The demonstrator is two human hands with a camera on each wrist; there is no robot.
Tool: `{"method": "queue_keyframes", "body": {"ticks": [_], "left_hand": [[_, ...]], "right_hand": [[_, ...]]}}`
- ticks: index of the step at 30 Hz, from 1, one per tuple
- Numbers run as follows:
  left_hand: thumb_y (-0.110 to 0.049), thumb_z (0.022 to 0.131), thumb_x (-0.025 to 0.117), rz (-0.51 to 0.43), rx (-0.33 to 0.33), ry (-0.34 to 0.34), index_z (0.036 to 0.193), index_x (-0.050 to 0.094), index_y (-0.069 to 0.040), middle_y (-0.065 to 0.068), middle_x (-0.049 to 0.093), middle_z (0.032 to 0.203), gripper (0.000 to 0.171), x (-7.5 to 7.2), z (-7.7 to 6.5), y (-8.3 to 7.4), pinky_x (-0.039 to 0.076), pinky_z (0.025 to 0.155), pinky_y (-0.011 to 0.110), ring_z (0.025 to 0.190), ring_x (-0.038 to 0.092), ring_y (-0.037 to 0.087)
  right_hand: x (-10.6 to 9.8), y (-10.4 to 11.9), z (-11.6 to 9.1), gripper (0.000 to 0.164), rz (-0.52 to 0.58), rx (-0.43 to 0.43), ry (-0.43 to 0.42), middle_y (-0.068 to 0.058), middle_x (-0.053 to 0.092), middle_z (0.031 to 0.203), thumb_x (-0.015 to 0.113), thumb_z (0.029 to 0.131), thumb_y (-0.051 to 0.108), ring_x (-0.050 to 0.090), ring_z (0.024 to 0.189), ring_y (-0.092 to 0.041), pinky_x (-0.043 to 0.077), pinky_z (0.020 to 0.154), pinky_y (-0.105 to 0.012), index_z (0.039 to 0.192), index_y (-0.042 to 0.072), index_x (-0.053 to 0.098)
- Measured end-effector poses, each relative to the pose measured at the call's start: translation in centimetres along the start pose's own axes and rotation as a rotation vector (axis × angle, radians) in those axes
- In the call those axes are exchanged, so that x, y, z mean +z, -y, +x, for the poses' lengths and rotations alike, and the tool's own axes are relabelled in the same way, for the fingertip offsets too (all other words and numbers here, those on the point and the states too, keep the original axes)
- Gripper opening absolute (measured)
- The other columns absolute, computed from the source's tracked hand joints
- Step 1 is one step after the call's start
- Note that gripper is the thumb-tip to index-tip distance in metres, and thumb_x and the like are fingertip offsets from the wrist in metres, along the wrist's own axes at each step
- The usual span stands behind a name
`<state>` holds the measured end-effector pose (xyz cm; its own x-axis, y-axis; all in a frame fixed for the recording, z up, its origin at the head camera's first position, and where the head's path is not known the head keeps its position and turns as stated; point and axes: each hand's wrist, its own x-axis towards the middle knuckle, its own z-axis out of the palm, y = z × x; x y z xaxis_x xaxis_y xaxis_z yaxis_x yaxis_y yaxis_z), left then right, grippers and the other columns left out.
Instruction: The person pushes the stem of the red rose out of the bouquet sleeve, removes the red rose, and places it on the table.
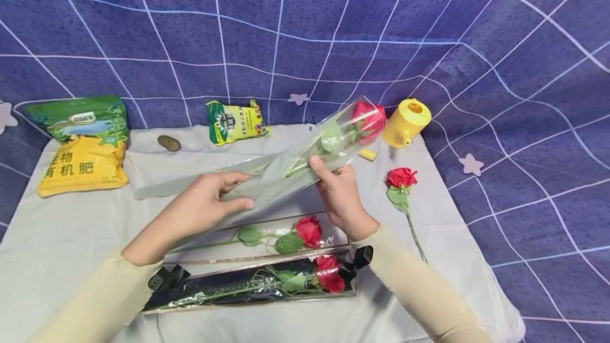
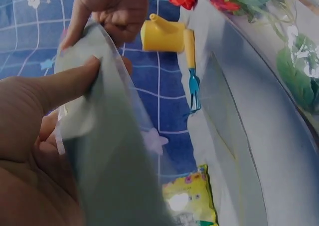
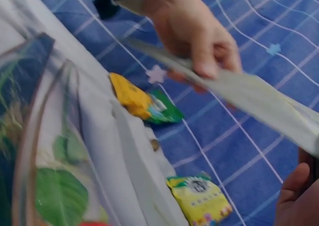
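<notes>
Both hands hold up a long flower sleeve (image 1: 267, 187), clear at the front and grey-green behind, with a red rose (image 1: 367, 120) at its upper right end. My left hand (image 1: 197, 202) grips the lower part between thumb and fingers. Farther up, the right hand (image 1: 340, 195) has its thumb on the front, just below the bloom, and its fingers behind. In the left wrist view, the sleeve (image 2: 107, 146) runs between the left thumb and fingers. Below the hands lie two more wrapped roses, one in a pale-backed sleeve (image 1: 281, 260), one in a black-backed sleeve (image 1: 214, 279).
A loose rose (image 1: 402, 177) lies at the right, near a yellow watering can (image 1: 406, 126). A small fork (image 2: 192, 61) lies beside the can. Another grey sleeve (image 1: 164, 188) lies behind the left hand. Farther back are a small packet (image 1: 238, 122), a brown stone (image 1: 169, 143), and yellow (image 1: 83, 165) and green bags (image 1: 83, 118).
</notes>
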<state>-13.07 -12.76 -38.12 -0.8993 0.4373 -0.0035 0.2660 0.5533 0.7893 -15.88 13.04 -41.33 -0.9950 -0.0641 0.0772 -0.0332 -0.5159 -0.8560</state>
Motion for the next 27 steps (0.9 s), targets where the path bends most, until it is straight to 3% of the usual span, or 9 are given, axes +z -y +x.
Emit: {"method": "queue_keyframes", "body": {"ticks": [5,10,17,24,27], "left_hand": [[-0.047,0.081,0.07,-0.009,-0.076,0.014,0.127,0.058,-0.018,0.002,0.053,0.13,0.055,-0.7,-0.3,0.1,0.041,0.093,0.047,0.113,0.053,0.026],[-0.046,0.08,0.071,-0.041,-0.073,0.016,0.122,0.061,-0.014,0.004,0.058,0.124,0.054,-0.6,-0.2,-0.1,0.044,0.089,0.045,0.104,0.058,0.021],[-0.041,0.081,0.072,-0.139,-0.079,0.017,0.114,0.064,-0.018,-0.005,0.067,0.106,0.041,-0.4,-0.3,-0.3,0.048,0.081,0.038,0.088,0.064,0.01],[-0.043,0.078,0.074,-0.11,-0.086,-0.052,0.114,0.064,-0.019,-0.001,0.065,0.111,0.044,0.2,-0.2,-0.1,0.046,0.086,0.042,0.099,0.061,0.016],[-0.043,0.079,0.073,-0.106,-0.08,-0.075,0.111,0.065,-0.026,-0.007,0.066,0.107,0.038,0.5,0.0,-0.2,0.049,0.076,0.038,0.085,0.063,0.013]], "right_hand": [[-0.5,0.5,0.2,0.03,0.02,-0.043,-0.014,-0.012,0.063,0.109,0.07,0.085,0.009,0.061,0.099,-0.022,0.042,0.093,-0.042,0.113,0.003,0.061],[-0.2,0.5,0.2,0.032,0.049,-0.058,-0.025,-0.013,0.063,0.11,0.069,0.086,0.011,0.06,0.1,-0.022,0.042,0.094,-0.042,0.115,0.001,0.06],[0.4,0.4,0.2,0.029,0.052,-0.114,-0.048,-0.009,0.063,0.106,0.07,0.085,0.008,0.06,0.097,-0.018,0.043,0.092,-0.037,0.112,0.004,0.062],[1.1,-0.6,-0.3,0.026,0.039,-0.113,-0.07,-0.01,0.065,0.1,0.071,0.084,0.007,0.06,0.09,-0.017,0.048,0.082,-0.033,0.108,0.0,0.064],[1.3,-1.1,-0.6,0.026,0.028,-0.103,-0.067,-0.011,0.065,0.101,0.071,0.083,0.006,0.06,0.09,-0.018,0.048,0.082,-0.033,0.107,-0.002,0.065]]}}
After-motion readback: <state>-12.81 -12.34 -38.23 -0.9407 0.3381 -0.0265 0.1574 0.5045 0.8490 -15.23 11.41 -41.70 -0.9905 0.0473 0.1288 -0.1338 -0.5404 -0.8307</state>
